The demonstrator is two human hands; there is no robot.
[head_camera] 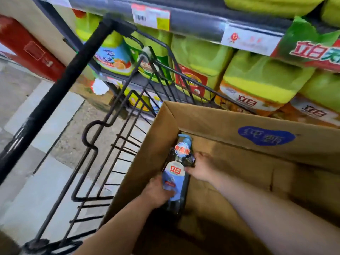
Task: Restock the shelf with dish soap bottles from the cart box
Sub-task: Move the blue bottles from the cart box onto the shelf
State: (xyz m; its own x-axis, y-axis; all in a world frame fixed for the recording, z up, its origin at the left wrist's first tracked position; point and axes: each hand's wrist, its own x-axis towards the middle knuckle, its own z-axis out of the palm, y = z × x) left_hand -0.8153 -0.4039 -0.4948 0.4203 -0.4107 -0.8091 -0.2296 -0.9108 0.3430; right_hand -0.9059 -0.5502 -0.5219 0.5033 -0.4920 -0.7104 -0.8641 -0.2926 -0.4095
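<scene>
A dark dish soap bottle with a blue pump top and a white-and-red label lies in the left corner of the open cardboard box, which sits in the black wire cart. My left hand grips the bottle's lower body from the left. My right hand is wrapped around its upper part from the right. The shelf above and behind the box holds large green-yellow detergent jugs.
The cart's black handle bar runs diagonally at the left. Grey tiled floor lies beyond the cart. Price tags hang on the shelf edge. A red and beige column stands at the far left.
</scene>
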